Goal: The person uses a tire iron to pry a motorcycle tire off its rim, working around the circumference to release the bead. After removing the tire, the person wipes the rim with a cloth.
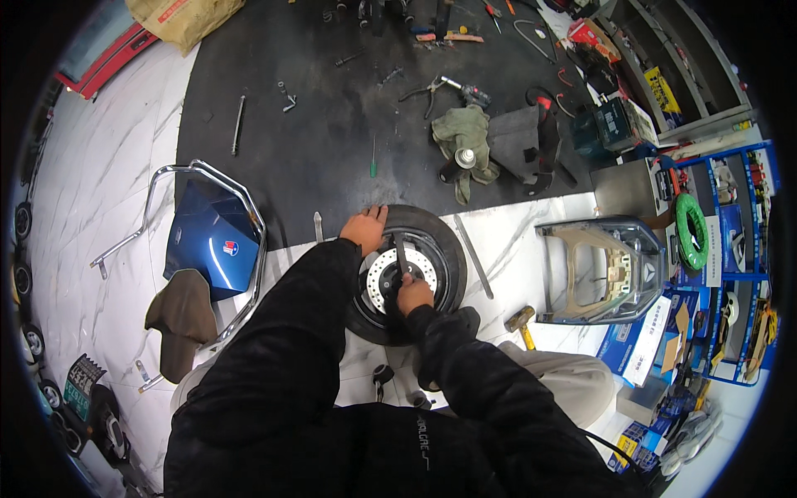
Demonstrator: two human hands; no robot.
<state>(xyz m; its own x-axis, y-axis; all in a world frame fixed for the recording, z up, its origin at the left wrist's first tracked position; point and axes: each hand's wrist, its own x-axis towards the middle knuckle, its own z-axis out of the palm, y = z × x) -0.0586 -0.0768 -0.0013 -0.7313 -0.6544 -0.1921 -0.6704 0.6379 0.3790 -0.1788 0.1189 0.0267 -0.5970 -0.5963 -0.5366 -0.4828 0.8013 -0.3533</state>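
A black tyre [444, 249] lies on its side on the white marble floor in front of me, with a perforated silver brake disc [423, 274] facing up inside it. My left hand [365, 228] grips the tyre's upper left part with its fingers over the rubber. My right hand [415, 295] is closed round a flat metal lever [401, 253], which reaches from the hub toward the tyre's upper edge. Another long bar [473, 256] lies beside the wheel on the right, and a short lever [319, 227] lies to its left.
A black mat [274, 133] carries scattered tools and a spray can [463, 159] on cloth. Left are a blue panel [212, 236] and tubular frame; right are a yellow-handled hammer [525, 328], grey body part [594, 266], boxes and blue shelving [739, 274].
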